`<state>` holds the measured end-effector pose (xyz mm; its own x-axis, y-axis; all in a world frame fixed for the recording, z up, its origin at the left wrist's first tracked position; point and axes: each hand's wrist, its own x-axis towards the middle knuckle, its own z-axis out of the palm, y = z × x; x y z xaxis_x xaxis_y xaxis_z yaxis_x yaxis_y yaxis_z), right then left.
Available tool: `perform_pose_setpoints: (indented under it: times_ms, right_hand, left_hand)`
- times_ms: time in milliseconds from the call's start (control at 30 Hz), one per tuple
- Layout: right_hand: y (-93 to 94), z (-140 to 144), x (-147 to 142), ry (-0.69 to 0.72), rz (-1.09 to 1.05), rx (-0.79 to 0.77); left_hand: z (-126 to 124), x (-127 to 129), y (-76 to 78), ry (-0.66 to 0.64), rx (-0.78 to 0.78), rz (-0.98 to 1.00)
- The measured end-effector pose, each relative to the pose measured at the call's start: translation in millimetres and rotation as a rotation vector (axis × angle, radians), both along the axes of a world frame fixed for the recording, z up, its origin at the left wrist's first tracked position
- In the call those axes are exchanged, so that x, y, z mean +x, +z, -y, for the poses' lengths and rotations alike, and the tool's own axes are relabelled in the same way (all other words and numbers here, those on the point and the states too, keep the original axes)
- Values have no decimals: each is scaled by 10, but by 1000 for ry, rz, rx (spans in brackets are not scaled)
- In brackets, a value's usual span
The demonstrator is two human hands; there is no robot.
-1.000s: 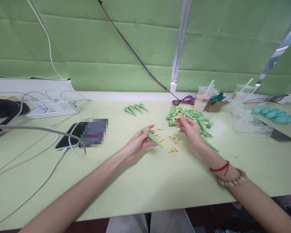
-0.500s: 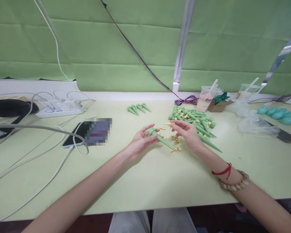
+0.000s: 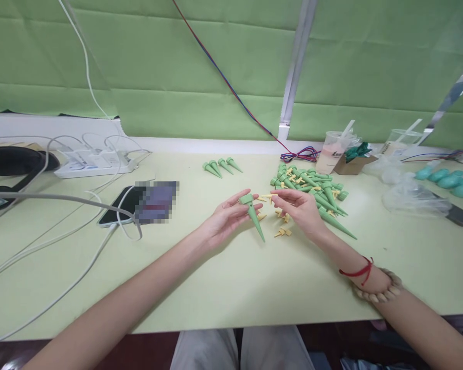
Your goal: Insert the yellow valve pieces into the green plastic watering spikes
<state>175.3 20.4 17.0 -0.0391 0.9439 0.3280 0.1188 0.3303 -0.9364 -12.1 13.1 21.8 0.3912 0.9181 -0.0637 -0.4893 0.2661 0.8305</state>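
Note:
My left hand (image 3: pixel 226 220) holds a green cone-shaped spike (image 3: pixel 253 215) by its wide end, tip pointing down toward the table. My right hand (image 3: pixel 299 208) pinches a small yellow plastic piece (image 3: pixel 267 196) at its fingertips, right beside the spike's wide end. A pile of green spikes (image 3: pixel 312 191) mixed with yellow pieces lies just behind my right hand. More yellow pieces (image 3: pixel 283 232) lie loose on the table between my hands. Several green spikes (image 3: pixel 220 166) lie in a row farther back.
A phone (image 3: pixel 139 203) on a charging cable lies at the left, with a power strip (image 3: pixel 96 163) and white cables behind it. Two plastic cups (image 3: pixel 330 152), a small brown box (image 3: pixel 351 162), clear bags (image 3: pixel 412 198) and teal objects (image 3: pixel 447 181) sit at the right. Green panels back the table.
My right hand has come from the pile with a yellow piece and moved left to the spike. My left hand has turned the spike from lying slanted to pointing downward.

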Motion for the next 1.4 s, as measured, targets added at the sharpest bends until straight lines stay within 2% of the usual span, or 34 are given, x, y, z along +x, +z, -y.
perform_pose_setpoints:
  times_ms: [200,500,867,1033,1233,1400]
  right_hand:
    - [1,43,-10,-9,169,170]
    - [44,78,-18,4,227,320]
    - [26,96,-30,5,170,293]
    - [32,104,-17,-7,245,432]
    - [51,130,-11,30,334,699]
    - [70,163,-33,34,312,672]
  left_hand:
    - [-5,12,-13,-28,50,-29]
    - [-36,-23,-73,-39,144,-121]
    - [-6,-7,-67,-24,186,-137]
    - [-12,-5,-78,-16,179,-137]
    - [-19,-7,-59,-27,194,-166]
    - [-18,-17,-55,-33,214,-173]
